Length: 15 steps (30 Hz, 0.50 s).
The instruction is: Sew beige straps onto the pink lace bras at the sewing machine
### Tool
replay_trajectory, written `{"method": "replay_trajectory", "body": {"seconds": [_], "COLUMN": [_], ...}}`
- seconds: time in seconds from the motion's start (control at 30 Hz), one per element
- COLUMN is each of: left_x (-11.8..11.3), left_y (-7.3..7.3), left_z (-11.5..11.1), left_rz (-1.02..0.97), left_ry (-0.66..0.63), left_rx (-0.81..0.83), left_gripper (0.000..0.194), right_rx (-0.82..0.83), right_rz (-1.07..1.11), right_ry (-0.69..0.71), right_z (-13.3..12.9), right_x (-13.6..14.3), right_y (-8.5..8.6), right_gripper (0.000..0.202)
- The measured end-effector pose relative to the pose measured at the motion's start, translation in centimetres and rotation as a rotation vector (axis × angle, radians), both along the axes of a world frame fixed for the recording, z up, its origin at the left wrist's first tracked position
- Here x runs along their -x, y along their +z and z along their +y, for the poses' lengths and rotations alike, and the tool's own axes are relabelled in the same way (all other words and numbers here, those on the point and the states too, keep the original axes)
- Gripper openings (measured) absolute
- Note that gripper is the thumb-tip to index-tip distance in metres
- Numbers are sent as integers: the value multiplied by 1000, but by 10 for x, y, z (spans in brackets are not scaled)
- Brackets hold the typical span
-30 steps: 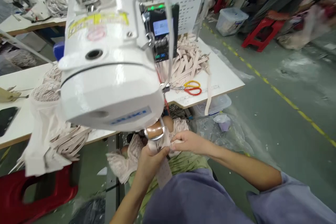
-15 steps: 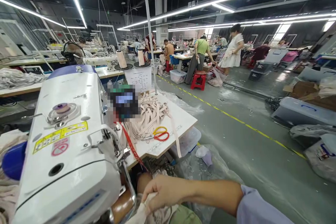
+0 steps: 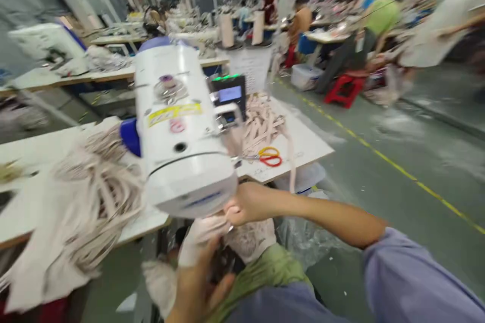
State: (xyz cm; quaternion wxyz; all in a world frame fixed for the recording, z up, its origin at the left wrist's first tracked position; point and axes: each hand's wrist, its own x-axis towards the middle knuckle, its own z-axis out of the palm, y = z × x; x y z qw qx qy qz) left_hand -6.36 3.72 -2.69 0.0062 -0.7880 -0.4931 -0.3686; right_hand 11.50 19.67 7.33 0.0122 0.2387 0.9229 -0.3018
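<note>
Just below the front end of a white sewing machine (image 3: 189, 171), my right hand (image 3: 248, 204) is closed on pale fabric (image 3: 204, 237), pinching its edge. My left hand (image 3: 200, 277) is lower and to the left, against the same fabric. It is blurred and its fingers are largely hidden, so its grip is unclear. A lacy pale piece (image 3: 252, 237) hangs beside the hands, above green cloth (image 3: 273, 267) on my lap. The needle area is hidden behind the machine head.
Pale straps and cloth (image 3: 102, 186) heap left of the machine and hang over the table edge. On the right, scissors (image 3: 270, 156) lie beside a pile of cut strips (image 3: 263, 121). A control box (image 3: 229, 93) stands behind. People work beyond, near a red stool (image 3: 345, 88).
The view has swung left and down, bringing the left-hand cloth heap and my left hand into sight. My right hand, still gripping pale fabric, is now raised close under the machine head.
</note>
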Motion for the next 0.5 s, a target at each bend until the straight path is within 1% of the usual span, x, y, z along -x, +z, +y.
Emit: {"method": "replay_trajectory", "body": {"seconds": [0.1,0.2,0.3,0.43,0.5], "left_x": [12,19,22,22,20], "left_y": [6,6,6,7,9], "left_z": [10,26,35,37,36], "left_rz": [162,207,202,241,239], "left_ry": [-28,-90,-137,-132,-110], "left_rx": [-40,-25,-21,-27,-23], "left_gripper": [65,62,57,47,45], "right_rx": [33,94,96,85,92], "right_rz": [114,171,157,108,97], "right_ry": [-9,-45,-73,-64,-63], "right_z": [2,1,0,-1,-3], "right_x": [5,6,5,5,2], "right_y": [-14,-23,-21,-15,-17], "right_gripper": [15,13,8,11,14]}}
